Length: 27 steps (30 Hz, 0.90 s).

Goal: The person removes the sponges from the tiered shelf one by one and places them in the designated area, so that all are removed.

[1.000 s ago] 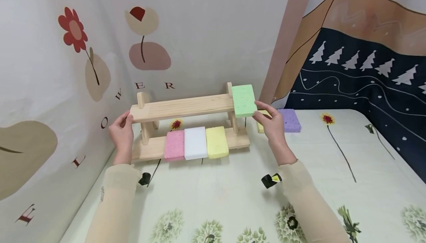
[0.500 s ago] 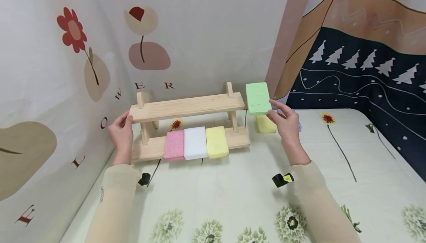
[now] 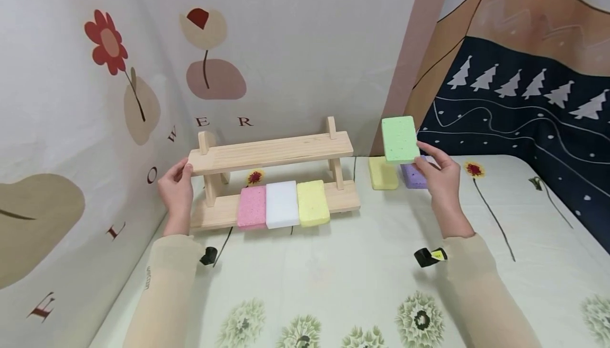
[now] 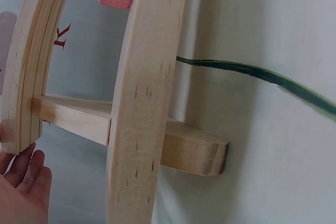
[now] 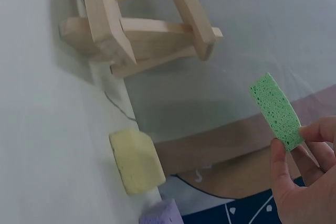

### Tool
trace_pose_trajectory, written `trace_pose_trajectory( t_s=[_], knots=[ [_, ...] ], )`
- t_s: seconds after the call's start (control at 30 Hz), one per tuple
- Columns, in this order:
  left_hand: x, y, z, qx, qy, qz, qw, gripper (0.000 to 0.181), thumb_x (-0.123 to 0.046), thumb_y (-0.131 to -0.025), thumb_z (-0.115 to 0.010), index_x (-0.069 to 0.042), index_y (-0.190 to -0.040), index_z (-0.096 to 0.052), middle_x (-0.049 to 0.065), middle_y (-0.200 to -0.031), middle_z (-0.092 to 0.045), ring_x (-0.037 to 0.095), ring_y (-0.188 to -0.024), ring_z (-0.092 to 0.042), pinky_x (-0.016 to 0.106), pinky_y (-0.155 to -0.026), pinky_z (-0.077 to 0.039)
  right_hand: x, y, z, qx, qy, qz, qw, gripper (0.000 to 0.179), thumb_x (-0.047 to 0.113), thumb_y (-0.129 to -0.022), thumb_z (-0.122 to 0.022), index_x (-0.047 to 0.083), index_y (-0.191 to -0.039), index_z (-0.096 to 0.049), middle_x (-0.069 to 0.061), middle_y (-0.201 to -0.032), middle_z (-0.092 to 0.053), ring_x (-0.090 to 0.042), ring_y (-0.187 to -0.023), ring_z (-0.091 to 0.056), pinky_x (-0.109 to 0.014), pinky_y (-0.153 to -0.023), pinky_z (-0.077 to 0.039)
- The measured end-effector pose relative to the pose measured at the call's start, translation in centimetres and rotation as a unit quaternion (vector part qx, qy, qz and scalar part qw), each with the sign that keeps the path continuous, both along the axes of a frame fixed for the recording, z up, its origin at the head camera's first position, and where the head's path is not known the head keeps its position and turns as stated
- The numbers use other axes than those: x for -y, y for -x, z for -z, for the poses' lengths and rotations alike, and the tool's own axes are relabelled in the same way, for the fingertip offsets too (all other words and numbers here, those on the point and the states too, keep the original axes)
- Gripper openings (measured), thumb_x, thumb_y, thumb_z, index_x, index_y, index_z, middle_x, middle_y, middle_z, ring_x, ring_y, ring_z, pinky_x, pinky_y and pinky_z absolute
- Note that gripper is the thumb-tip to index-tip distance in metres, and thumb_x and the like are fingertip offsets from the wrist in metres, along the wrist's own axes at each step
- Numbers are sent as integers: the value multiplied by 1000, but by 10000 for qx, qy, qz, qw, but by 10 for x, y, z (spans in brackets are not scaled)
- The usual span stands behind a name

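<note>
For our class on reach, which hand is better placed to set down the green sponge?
Probably the right hand: it pinches the green sponge, clear of the wooden shelf, while the left hand holds that wooden shelf.

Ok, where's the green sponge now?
In the head view, the green sponge is pinched in the right hand, right of the wooden rack, above the purple sponge.

The rear wall is draped in pale grey-white cloth [image 3: 305,46] bearing flower motifs [image 3: 110,43] and dark red lettering [image 3: 245,121], with a slanting dusty-pink band [image 3: 415,46]. At right, brown mountain shapes [image 3: 553,25] stand above navy ground [image 3: 500,117] with white fir trees [image 3: 535,84]. Pale floral cloth [image 3: 324,268] covers the work surface; shadows are soft.
</note>
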State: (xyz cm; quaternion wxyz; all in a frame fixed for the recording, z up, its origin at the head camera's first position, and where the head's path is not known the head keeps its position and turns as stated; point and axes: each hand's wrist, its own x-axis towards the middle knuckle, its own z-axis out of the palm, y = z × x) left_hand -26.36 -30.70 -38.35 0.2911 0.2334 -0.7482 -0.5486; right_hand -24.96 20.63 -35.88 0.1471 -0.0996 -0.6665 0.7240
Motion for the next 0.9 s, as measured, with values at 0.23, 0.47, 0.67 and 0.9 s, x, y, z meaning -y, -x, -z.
trace_pose_trajectory(
  t_s=[0.23, 0.47, 0.67, 0.9],
  knots=[
    [-2, 0, -3, -3, 53, -16, 10000, 36, -29, -100, -60, -12, -131, -66, 11, -134, -66, -8, -93, -57, 13, -90, -49, -20, -1, -1, 57, -5, 246, 9997, 41, 4, -96, -60, 17, -135, -63, -3, -155, -45, 3, -91, -62, -4, -79, -50],
    [-2, -1, -4, 109, 58, -42, 9999, 37, -31, -100, -59, -13, -131, -66, 9, -135, -66, -7, -95, -57, 14, -88, -49, -38, 0, 0, -70, 310, 384, 9988, 42, -1, -94, -60, 12, -134, -64, -2, -150, -49, 1, -89, -64, -7, -80, -52],
    [-2, -1, -3, 119, 62, -27, 9999, 37, -31, -100, -59, -13, -131, -66, 10, -135, -66, -7, -94, -57, 13, -87, -48, -53, -1, 1, -16, 220, 549, 9982, 43, -1, -95, -60, 13, -135, -63, 7, -136, -56, 2, -86, -58, -6, -78, -52],
    [-2, -2, -2, 115, 118, -18, 9999, 37, -31, -100, -59, -13, -132, -66, 10, -136, -65, -5, -97, -58, 14, -89, -49, -67, -4, 3, 75, 225, 640, 9977, 42, 2, -95, -60, 16, -135, -63, 14, -126, -55, -2, -90, -54, -5, -78, -51]
  ],
)
